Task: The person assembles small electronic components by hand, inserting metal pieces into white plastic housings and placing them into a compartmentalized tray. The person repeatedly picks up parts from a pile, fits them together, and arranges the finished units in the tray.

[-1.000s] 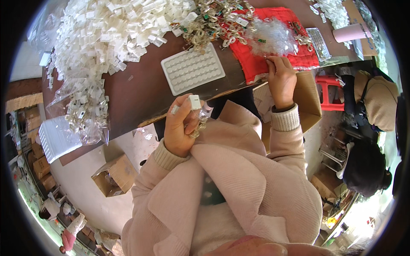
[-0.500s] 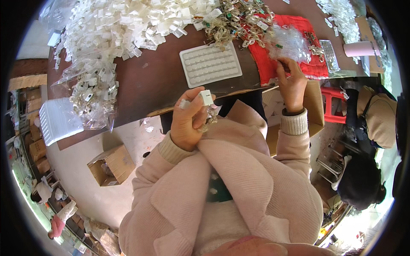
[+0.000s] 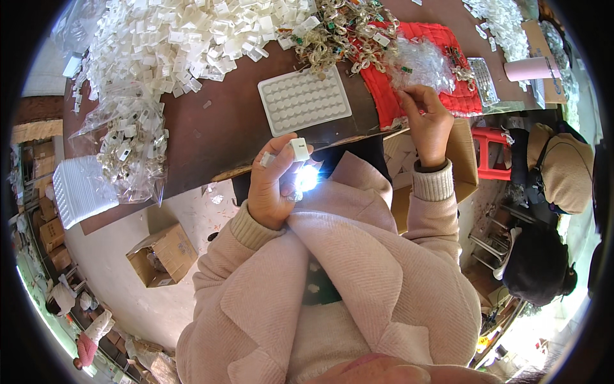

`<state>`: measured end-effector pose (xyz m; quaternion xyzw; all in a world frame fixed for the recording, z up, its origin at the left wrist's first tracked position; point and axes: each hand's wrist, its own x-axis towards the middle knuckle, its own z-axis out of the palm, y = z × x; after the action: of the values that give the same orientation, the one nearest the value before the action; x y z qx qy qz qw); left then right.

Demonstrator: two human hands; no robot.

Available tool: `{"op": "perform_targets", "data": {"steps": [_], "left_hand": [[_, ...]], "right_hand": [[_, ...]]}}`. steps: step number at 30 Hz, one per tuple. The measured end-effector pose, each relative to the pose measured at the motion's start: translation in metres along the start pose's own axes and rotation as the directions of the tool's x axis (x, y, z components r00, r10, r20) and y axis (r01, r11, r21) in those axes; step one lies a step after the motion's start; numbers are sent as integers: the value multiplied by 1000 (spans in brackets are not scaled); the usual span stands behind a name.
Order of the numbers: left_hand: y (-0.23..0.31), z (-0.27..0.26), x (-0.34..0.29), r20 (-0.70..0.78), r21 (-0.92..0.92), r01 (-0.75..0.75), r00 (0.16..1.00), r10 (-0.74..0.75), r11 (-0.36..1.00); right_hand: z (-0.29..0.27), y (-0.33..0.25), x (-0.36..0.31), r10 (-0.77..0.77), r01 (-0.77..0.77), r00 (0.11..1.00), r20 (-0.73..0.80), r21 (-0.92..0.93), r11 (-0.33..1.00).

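Note:
My left hand point(image 3: 270, 192) is closed around a small white plastic battery case point(image 3: 299, 150), held up in front of the table edge. Below the case, a coil of string lights point(image 3: 306, 178) glows bright white against my fingers, and the glare hides its wires. A second small white piece point(image 3: 267, 159) shows by the same hand. My right hand point(image 3: 430, 121) is at the near edge of a pile of thin clear plastic pieces point(image 3: 419, 63) on a red cloth point(image 3: 382, 96). Its thumb and index finger are pinched together; whatever they hold is too small to make out.
A white dimpled tray point(image 3: 306, 102) lies on the brown table point(image 3: 211, 128). Behind are heaps of white cases point(image 3: 185, 38) and coiled wire lights point(image 3: 345, 32). Bagged cases point(image 3: 131, 137) and stacked trays point(image 3: 83, 189) stand at left. Cardboard boxes point(image 3: 163, 255) and a red stool point(image 3: 491, 153) are below.
The light coil in my left hand has gone from dark to brightly lit. My right hand has drawn slightly back from the clear plastic pile. The whole view has shifted a little.

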<state>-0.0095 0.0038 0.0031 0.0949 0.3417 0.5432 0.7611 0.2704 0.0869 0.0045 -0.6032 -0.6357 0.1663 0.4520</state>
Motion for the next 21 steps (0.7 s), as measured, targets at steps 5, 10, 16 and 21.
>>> {"op": "perform_targets", "data": {"steps": [5,10,16,21], "left_hand": [[-1,-5,2,26,-63,22,999,-20,998],[-1,-1,0,59,-94,61,997,-56,994],[-2,6,-5,53,-16,-50,997,51,999],[-1,3,-8,54,-36,-118,991,120,992]], "right_hand": [[-3,0,7,69,-57,995,69,-162,985],[2,-36,-3,139,-151,987,85,164,975],[45,-99,-45,-175,-47,909,377,512,858],[53,-112,-44,-273,126,902,334,402,907]]}}
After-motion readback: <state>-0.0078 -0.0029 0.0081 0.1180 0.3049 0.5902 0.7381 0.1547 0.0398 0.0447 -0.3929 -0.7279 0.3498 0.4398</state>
